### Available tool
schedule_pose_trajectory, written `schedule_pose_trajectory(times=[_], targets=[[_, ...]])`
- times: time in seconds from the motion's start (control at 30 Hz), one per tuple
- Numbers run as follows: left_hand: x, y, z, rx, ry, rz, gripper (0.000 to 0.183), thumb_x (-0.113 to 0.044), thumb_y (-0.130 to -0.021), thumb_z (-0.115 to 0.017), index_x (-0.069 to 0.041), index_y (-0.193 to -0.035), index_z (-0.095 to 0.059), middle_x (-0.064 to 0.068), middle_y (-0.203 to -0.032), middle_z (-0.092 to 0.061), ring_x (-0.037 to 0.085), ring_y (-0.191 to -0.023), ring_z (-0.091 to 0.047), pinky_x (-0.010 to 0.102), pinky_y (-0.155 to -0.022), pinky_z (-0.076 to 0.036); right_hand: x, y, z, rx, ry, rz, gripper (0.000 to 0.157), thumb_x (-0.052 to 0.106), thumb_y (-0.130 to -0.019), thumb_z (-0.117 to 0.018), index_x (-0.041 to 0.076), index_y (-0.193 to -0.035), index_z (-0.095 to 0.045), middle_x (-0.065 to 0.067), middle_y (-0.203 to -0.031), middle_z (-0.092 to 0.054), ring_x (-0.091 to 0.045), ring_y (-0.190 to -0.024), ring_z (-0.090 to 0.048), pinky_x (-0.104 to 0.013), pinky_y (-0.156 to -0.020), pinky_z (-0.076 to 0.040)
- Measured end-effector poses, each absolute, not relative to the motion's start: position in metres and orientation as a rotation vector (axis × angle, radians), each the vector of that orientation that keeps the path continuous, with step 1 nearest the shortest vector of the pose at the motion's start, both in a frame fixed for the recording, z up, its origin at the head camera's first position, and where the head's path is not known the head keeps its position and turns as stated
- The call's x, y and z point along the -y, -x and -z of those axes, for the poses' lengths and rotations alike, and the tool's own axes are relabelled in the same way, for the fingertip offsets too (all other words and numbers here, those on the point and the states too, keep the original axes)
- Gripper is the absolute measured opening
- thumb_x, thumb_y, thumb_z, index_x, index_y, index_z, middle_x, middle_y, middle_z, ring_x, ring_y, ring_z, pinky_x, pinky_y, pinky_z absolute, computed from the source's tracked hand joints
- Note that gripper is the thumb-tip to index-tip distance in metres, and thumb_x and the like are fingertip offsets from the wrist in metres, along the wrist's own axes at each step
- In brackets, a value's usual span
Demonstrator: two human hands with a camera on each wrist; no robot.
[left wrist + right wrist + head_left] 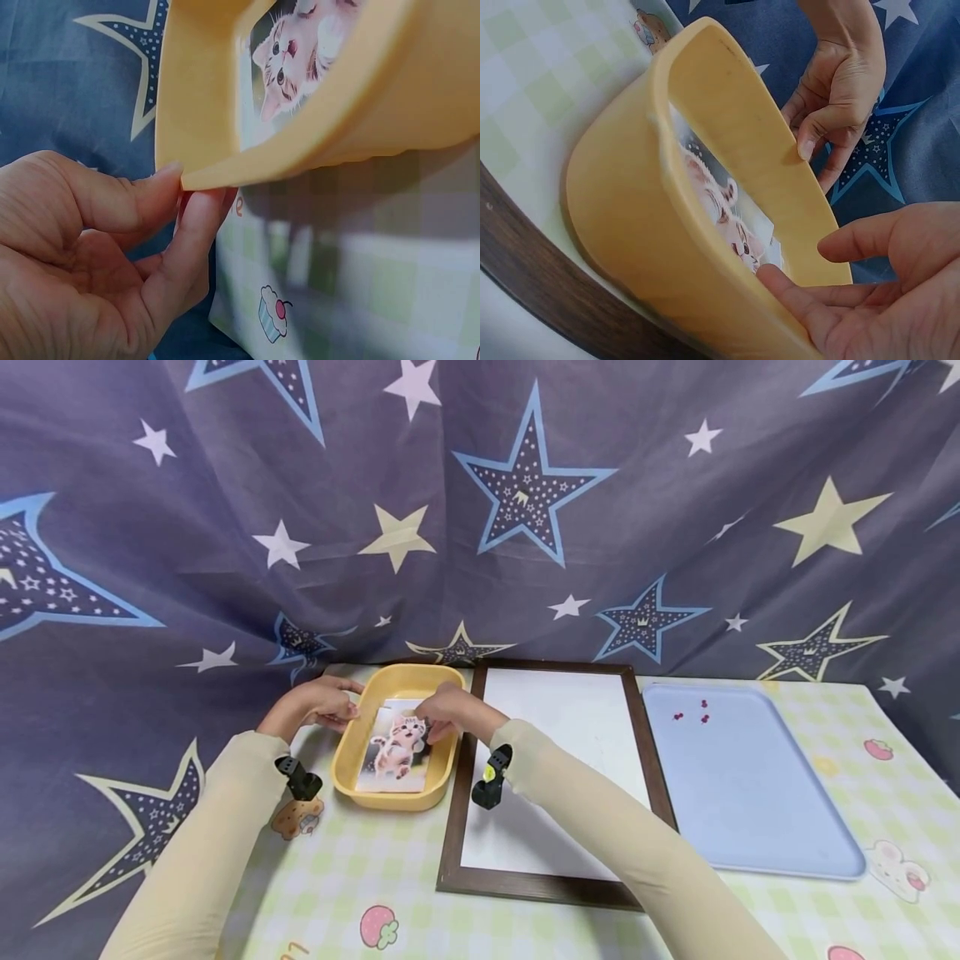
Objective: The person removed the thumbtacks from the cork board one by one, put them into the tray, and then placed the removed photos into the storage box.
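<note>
A yellow plastic basin (420, 800) stands on the left part of the table. Inside lie glossy picture cards, the top one a kitten picture (396, 756). At the basin's left side, my left hand (324, 700) pinches the rim between thumb and fingers, as the left wrist view shows with the hand (112, 247) close up. My right hand (447, 703) reaches over the right side into the basin. In the right wrist view its thumb and fingers (900, 281) are spread apart, the fingertips right at the card's upper edge, with nothing between them.
Right of the basin lies a white board with a dark brown frame (540, 885), under my right forearm. Beyond it sits a light blue tray (757, 793) bearing three tiny red pieces (704, 719). A star-patterned curtain (637, 527) hangs behind the table.
</note>
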State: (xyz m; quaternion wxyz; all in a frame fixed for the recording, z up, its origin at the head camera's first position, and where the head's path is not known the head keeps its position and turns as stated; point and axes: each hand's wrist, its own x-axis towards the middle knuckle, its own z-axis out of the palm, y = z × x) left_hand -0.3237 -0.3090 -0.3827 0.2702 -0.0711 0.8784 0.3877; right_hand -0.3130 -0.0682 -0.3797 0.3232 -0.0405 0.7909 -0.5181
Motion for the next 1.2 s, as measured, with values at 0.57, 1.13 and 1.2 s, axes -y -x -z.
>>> schedule_pose_trajectory(times=[0.57, 1.13, 1.2], targets=[[0.304, 0.32, 0.383, -2.404, 0.264, -1.129, 0.059, 0.004, -0.092, -0.055, 0.007, -0.149, -0.039, 0.002, -0.086, -0.06, 0.009, -0.073, -0.06, 0.025, -0.069, -0.058, 0.065, 0.317, 0.387, -1.98, 0.229, 1.441, 0.033, 0.003, -0.099, -0.054, -0.017, -0.124, -0.059, -0.038, -0.126, -0.063, -0.044, -0.119, -0.064, -0.044, -0.104, -0.054], [0.282, 0.31, 0.389, -2.768, 0.334, -1.19, 0.061, -0.018, -0.097, -0.056, 0.003, -0.152, -0.039, 0.02, -0.114, -0.061, 0.028, -0.094, -0.059, 0.04, -0.083, -0.052, 0.046, 0.311, 0.388, -2.136, 0.71, 1.411, 0.033, 0.007, -0.104, -0.051, -0.005, -0.132, -0.063, -0.026, -0.121, -0.071, -0.039, -0.113, -0.069, -0.051, -0.098, -0.056], [0.274, 0.306, 0.386, -2.866, 0.298, -1.189, 0.06, -0.019, -0.099, -0.055, 0.003, -0.152, -0.039, 0.027, -0.14, -0.05, 0.037, -0.121, -0.053, 0.048, -0.101, -0.048, 0.039, 0.311, 0.384, -2.184, 0.765, 1.427, 0.032, 0.007, -0.103, -0.052, -0.003, -0.13, -0.065, -0.023, -0.116, -0.073, -0.034, -0.108, -0.072, -0.047, -0.093, -0.059]])
